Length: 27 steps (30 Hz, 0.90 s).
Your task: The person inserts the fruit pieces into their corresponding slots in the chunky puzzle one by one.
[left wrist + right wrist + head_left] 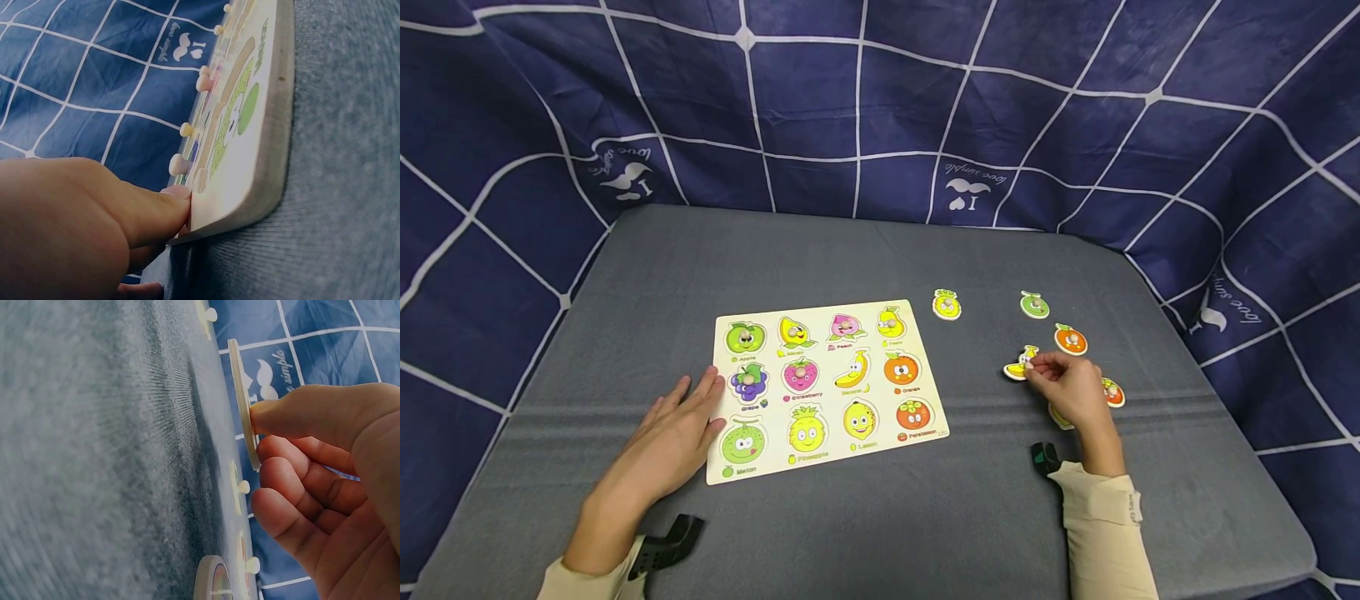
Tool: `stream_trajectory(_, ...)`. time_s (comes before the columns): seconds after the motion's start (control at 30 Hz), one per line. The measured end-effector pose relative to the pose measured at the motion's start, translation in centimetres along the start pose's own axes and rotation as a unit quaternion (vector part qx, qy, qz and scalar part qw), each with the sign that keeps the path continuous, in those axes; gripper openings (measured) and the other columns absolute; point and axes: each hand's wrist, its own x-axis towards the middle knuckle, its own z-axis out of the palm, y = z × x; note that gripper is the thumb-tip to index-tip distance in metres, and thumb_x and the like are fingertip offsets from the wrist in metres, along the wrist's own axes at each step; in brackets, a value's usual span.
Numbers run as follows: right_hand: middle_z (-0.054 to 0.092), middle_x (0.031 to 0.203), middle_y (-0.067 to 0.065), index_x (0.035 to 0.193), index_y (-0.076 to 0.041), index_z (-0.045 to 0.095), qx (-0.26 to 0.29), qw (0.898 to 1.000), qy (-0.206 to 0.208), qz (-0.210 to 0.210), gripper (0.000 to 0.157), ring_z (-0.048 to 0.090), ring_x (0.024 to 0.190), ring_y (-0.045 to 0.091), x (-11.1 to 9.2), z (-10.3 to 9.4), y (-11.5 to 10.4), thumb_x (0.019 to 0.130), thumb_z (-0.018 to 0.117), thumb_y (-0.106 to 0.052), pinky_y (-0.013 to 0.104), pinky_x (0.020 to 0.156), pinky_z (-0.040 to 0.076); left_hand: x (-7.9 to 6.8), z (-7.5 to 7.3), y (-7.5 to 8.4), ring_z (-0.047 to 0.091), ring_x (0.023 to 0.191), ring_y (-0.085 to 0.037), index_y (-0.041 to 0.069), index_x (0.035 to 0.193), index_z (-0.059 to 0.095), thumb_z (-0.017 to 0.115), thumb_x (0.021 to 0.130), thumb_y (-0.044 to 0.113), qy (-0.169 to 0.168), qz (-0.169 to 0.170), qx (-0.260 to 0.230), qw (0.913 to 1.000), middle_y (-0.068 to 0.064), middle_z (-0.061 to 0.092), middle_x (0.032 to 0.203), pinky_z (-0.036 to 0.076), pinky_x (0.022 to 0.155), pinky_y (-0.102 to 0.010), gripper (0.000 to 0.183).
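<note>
My right hand (1070, 390) pinches the banana piece (1017, 368) by its knob between thumb and fingers. In the right wrist view the piece (242, 403) is seen edge-on, raised off the grey surface. My left hand (667, 433) lies at the left edge of the fruit puzzle board (835, 462), fingers extended, its thumb (165, 212) touching the board's edge in the left wrist view. Knobbed pieces fill the top row, and the grape (749, 382) and strawberry (801, 376) spots. The banana spot (853, 369) shows its printed picture without a knob.
Right of the board lie loose pieces: pineapple (947, 305), melon (1034, 305), orange (1071, 340) and persimmon (1114, 392). A yellow piece (1060, 417) is partly hidden under the right hand. Blue checked cloth (895, 108) rises behind the grey table (880, 533).
</note>
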Motion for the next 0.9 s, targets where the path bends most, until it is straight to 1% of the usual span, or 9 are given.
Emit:
stream_trajectory(0.33, 0.068, 0.072, 0.009, 0.084, 0.005, 0.072, 0.0, 1.0, -0.009, 0.002, 0.009, 0.052, 0.058, -0.003, -0.1, 0.2, -0.4, 0.082, 0.076, -0.003, 0.011, 0.053, 0.042, 0.0, 0.0, 0.0, 0.022, 0.138, -0.057, -0.011, 0.147, 0.035, 0.058, 0.098, 0.011, 0.0, 0.0, 0.001, 1.0, -0.029, 0.028, 0.155, 0.018, 0.105, -0.072, 0.058)
stream_trajectory(0.6, 0.069, 0.074, 0.009, 0.086, 0.005, 0.072, 0.004, 1.0, -0.015, -0.001, 0.009, 0.054, 0.06, -0.002, 0.0, 0.4, -0.9, 0.082, 0.077, -0.003, 0.011, 0.054, 0.043, -0.1, -0.1, -0.1, 0.024, 0.136, -0.059, -0.012, 0.146, 0.037, 0.058, 0.098, 0.011, 0.013, 0.017, 0.002, 0.9998, -0.029, 0.03, 0.154, 0.02, 0.103, -0.073, 0.057)
stream_trajectory(0.77, 0.069, 0.073, 0.009, 0.085, 0.004, 0.073, 0.009, 1.0, -0.016, -0.005, 0.009, 0.054, 0.059, -0.002, 0.1, 0.7, -1.1, 0.082, 0.077, -0.003, 0.011, 0.053, 0.043, -0.2, -0.2, -0.1, 0.024, 0.136, -0.059, -0.012, 0.146, 0.037, 0.058, 0.098, 0.01, 0.013, 0.018, 0.0, 0.9997, -0.029, 0.03, 0.154, 0.02, 0.103, -0.073, 0.057)
stream_trajectory(0.9, 0.068, 0.071, 0.006, 0.084, 0.003, 0.073, 0.003, 1.0, -0.013, -0.012, 0.009, 0.053, 0.059, -0.002, 0.1, 0.9, -1.3, 0.082, 0.077, -0.005, 0.01, 0.053, 0.042, -0.1, -0.1, -0.1, 0.024, 0.136, -0.059, -0.012, 0.146, 0.037, 0.058, 0.098, 0.011, 0.013, 0.017, 0.001, 0.9998, -0.029, 0.03, 0.154, 0.02, 0.103, -0.073, 0.057)
